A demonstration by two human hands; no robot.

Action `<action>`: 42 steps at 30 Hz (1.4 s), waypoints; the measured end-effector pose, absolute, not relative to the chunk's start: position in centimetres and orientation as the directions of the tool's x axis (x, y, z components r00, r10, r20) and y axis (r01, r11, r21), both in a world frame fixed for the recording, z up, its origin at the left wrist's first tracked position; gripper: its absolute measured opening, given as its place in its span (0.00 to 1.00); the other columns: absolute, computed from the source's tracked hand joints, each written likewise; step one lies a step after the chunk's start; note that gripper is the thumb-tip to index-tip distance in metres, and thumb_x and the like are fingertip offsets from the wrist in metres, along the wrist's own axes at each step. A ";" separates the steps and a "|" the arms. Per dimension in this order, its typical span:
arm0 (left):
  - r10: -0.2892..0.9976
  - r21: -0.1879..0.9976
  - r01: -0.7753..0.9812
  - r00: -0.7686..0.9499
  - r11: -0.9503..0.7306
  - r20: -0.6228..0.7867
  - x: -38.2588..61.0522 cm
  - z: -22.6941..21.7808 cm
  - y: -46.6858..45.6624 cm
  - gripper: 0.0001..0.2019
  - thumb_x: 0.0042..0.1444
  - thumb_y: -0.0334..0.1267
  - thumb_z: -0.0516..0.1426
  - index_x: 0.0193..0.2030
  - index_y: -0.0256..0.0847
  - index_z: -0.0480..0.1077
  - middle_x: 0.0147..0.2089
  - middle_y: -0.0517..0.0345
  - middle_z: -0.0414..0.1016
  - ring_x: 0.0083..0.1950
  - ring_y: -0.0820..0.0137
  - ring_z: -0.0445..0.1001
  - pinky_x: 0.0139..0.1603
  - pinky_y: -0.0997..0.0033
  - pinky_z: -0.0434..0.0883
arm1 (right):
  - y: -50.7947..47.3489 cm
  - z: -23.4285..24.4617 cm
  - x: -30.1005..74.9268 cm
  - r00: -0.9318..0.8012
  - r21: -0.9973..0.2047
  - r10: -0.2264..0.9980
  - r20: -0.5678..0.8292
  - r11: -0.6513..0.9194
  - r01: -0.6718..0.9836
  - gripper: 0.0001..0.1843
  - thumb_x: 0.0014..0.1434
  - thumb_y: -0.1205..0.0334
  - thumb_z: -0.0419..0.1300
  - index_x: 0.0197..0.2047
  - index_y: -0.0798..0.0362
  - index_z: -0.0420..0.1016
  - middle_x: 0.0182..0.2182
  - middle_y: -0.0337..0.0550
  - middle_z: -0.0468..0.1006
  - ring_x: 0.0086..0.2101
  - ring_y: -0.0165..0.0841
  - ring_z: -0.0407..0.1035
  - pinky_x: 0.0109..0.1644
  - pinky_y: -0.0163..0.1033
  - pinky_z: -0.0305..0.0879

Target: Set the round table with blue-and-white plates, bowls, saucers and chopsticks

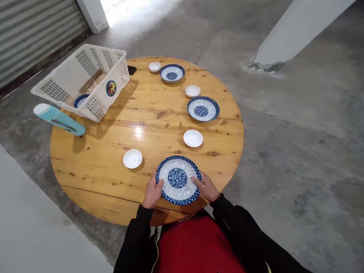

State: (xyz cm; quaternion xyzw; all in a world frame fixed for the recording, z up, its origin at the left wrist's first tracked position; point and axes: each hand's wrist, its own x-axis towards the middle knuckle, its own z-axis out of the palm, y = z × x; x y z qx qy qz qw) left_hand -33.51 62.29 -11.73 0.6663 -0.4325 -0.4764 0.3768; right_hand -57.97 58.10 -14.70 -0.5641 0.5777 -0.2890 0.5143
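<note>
A blue-and-white patterned plate (178,194) is between my hands at the near edge of the round wooden table (113,189). My left hand (152,192) grips its left rim, thumb on top. On the opposite rim my right hand (207,186) is closed, its thumb reaching over the plate's face. The fingers under the plate are hidden. Just beyond it sit a small white bowl (193,138) and, to the left, another small white bowl (132,159). Farther off lie two similar plates, a middle plate (203,109) and a far plate (172,73).
Small white bowls stand beside the other plates, one nearer (192,91) and one farther (154,67). At the left, a white plastic basket (98,96) holds a blue-rimmed plate and wooden sticks. A turquoise bottle (61,119) and a dark phone (131,70) are near the basket.
</note>
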 end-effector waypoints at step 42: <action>-0.917 0.871 -0.324 0.280 -0.368 -0.283 -75.1 -8.6 49.3 0.15 0.66 0.44 0.45 0.42 0.40 0.70 0.40 0.53 0.77 0.43 0.63 0.73 0.50 0.64 0.71 | 43.5 -11.0 -98.3 0.107 -0.861 -0.920 -0.376 0.304 -0.408 0.29 0.49 0.36 0.62 0.39 0.55 0.80 0.37 0.53 0.85 0.39 0.48 0.79 0.42 0.45 0.74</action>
